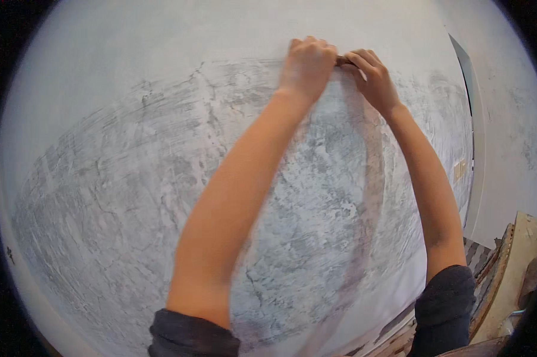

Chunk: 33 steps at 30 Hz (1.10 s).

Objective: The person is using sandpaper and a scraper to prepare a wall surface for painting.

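Both arms reach up in front of a mottled grey-white plaster wall (130,178) marked with scrape lines and cracks. A slim, dark brown tool or handle (341,60) spans the gap between my hands, close to the wall. My left hand (308,67) is curled around its left end, the back of the hand towards me. From the right, the thumb and fingers of my right hand (369,73) pinch the other end. Most of the tool is hidden by the hands, so its exact kind cannot be told. Both hands sit near the border between rough patch and smoother wall above.
A light switch plate (459,170) sits on the wall at right, beside a narrow door or frame edge (467,80). Worn boards (496,281) lean at the lower right. More wood strips (393,334) lie along the wall's foot.
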Motion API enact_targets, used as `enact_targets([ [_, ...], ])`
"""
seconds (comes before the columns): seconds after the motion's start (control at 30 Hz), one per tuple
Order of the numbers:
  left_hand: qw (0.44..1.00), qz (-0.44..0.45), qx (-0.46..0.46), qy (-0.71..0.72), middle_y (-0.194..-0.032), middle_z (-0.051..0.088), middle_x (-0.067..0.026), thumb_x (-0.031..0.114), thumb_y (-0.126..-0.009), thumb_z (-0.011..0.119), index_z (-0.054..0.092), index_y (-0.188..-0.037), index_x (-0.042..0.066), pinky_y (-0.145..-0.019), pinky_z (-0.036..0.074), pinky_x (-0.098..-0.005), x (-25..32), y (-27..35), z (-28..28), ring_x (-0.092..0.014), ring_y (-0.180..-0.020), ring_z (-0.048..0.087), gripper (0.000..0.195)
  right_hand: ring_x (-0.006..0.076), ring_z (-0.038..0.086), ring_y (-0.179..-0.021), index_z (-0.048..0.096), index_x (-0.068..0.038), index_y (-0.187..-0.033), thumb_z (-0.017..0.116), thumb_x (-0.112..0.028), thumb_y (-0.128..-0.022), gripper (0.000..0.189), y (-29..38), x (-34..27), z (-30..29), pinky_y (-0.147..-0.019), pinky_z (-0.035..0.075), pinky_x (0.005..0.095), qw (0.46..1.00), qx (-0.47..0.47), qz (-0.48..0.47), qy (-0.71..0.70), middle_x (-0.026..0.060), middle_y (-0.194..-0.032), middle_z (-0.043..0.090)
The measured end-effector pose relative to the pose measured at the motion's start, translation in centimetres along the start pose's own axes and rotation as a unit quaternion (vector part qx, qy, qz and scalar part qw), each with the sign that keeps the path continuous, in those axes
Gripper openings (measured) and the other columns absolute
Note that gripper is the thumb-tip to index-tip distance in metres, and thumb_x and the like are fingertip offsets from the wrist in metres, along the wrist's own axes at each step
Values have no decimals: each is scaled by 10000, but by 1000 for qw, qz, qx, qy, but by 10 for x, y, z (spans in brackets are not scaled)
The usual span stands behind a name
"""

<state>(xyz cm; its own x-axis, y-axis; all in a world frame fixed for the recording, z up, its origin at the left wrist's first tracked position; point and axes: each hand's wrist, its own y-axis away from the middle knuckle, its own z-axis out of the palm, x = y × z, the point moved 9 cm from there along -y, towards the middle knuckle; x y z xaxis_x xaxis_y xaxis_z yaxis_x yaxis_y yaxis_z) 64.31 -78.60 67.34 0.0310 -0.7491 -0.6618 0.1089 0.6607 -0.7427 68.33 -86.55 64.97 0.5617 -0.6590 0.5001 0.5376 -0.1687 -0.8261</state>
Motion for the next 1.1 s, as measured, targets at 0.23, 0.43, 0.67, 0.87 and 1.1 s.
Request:
enact_targets([
  [0.23,997,68,4,-27,-856,645,-34,203,-829,600,646,-853,105,-819,446,-351,1,-4,1,-189,-869,608,110,239,579,-854,590,-40,-902,599,-102,-818,104,-3,1,-6,-773,503,327,998,-32,-29,37,66,-886,594],
  [0.43,996,92,-2,3,-895,652,-55,122,-831,601,645,-956,83,-816,425,-341,-91,48,-82,-216,-875,604,139,210,568,-856,622,-54,-834,608,-104,-762,89,-72,-90,43,-788,485,307,991,10,-127,27,48,-827,591],
  [0.67,999,34,-4,-18,-871,636,-56,104,-823,607,634,-950,67,-761,421,-339,-150,94,-156,-230,-814,587,135,179,570,-870,623,-91,-754,573,-81,-745,52,-122,-169,71,-806,488,289,993,56,-101,-32,17,-868,588],
  [0.87,1000,3,-17,8,-850,630,-73,106,-811,625,635,-947,62,-758,424,-338,-130,78,-134,-241,-796,588,143,187,570,-877,610,-78,-814,600,-82,-740,74,-107,-138,57,-807,489,292,987,70,-120,-82,20,-868,585],
  [1.1,994,15,36,100,-860,646,-84,88,-792,642,655,-916,45,-749,461,-355,-57,24,-55,-252,-797,606,133,223,569,-878,590,-57,-937,620,-62,-755,184,-41,-45,21,-788,497,306,992,34,-125,-7,50,-908,585],
])
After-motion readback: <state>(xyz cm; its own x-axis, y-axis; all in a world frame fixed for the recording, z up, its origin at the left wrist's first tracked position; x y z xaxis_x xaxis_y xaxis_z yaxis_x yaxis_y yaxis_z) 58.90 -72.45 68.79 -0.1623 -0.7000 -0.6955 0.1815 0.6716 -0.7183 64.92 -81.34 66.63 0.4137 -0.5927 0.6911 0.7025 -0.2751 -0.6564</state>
